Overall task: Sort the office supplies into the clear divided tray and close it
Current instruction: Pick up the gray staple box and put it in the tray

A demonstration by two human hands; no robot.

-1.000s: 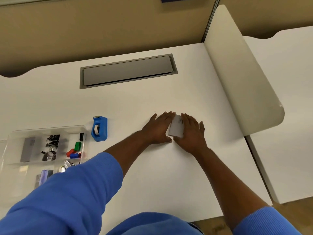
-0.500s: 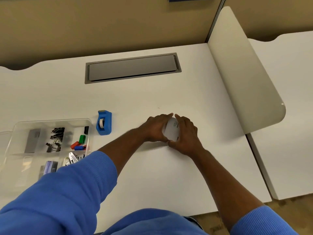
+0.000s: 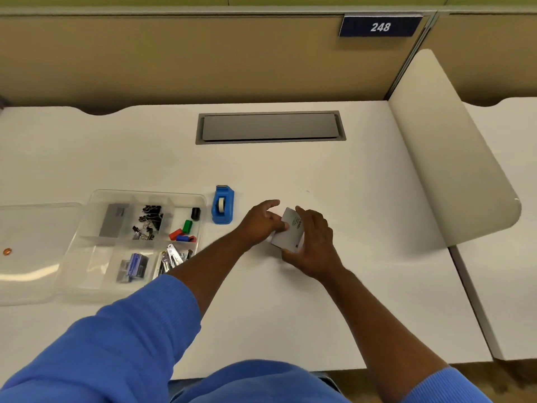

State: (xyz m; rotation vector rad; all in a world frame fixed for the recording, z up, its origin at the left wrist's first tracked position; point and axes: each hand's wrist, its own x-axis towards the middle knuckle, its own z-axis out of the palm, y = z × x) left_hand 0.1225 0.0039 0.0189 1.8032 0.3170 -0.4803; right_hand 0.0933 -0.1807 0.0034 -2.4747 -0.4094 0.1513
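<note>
Take your hands as the middle of the clock. Far out at nine o'clock the clear lid (image 3: 37, 228) lies flat on the white desk (image 3: 290, 309), with a small copper coin (image 3: 7, 251) on it. Just beside the lid, also at nine, sits the clear divided tray (image 3: 145, 195), open. Its far compartments hold a grey block (image 3: 113, 219), black binder clips (image 3: 148, 221), and small black, green, red and blue pieces (image 3: 187, 226). Its near compartments hold a blue-and-silver box (image 3: 134, 266) and some metal items (image 3: 173, 257); what these are is too small to tell. The blue tape dispenser (image 3: 223, 204) stands on the desk just past the tray's right wall, at ten o'clock from your hands.

Your left hand (image 3: 260, 225) has its fingers curled against the left edge of the white cards (image 3: 289, 232), the forefinger lifted free. Your right hand (image 3: 316, 245) wraps them from the right, fingers over the far corner and thumb under the near edge. The cards sit tilted between both hands, well apart from the tray.

At twelve o'clock a grey hatch (image 3: 270, 127) is set in the desk. At two o'clock stands a cream divider panel (image 3: 453, 158), with a "248" plate (image 3: 380, 26) beyond it.
</note>
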